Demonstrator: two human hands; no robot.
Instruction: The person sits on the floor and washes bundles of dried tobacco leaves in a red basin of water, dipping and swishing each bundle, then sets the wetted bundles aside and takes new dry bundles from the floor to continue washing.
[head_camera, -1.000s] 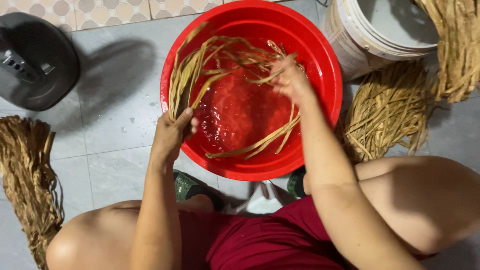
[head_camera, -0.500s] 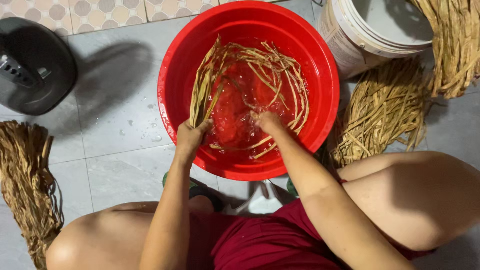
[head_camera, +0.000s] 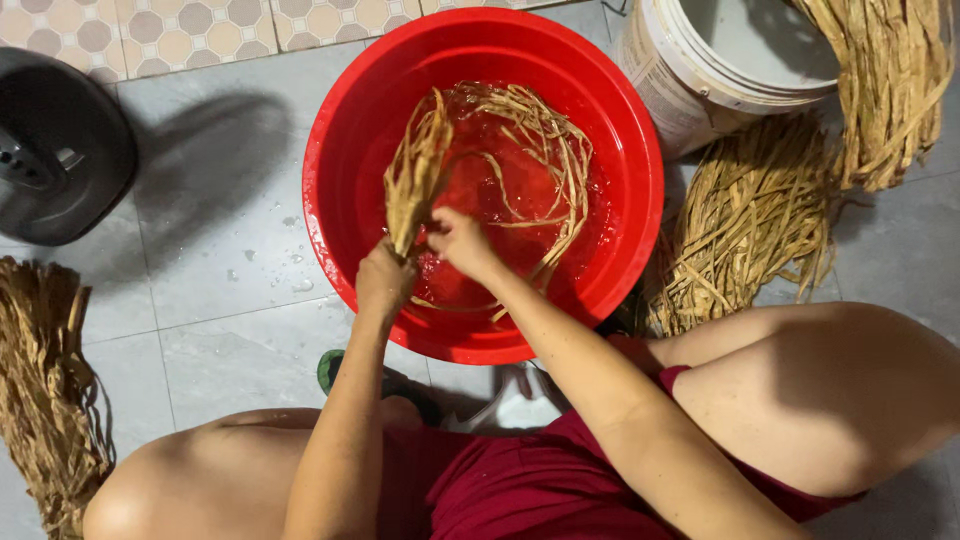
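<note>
A round red plastic basin (head_camera: 345, 160) with water in it stands on the tiled floor in front of me. Long tan fibre strips (head_camera: 545, 150) soak and curl inside it. My left hand (head_camera: 385, 280) grips one end of a gathered bundle of these wet strips (head_camera: 415, 170), which stands up over the basin's left half. My right hand (head_camera: 458, 240) is closed on the same bundle just beside the left hand, above the water.
A white plastic bucket (head_camera: 700, 80) stands at the upper right with dry strips (head_camera: 890, 80) draped by it. A dry pile (head_camera: 750, 220) lies right of the basin, another (head_camera: 45, 380) at far left. A dark grey round object (head_camera: 60, 150) sits upper left. My knees frame the bottom.
Both hands came together at the basin's near side and gathered the spread strips into one bundle, now lifted upright on the left. The camera view shifted slightly.
</note>
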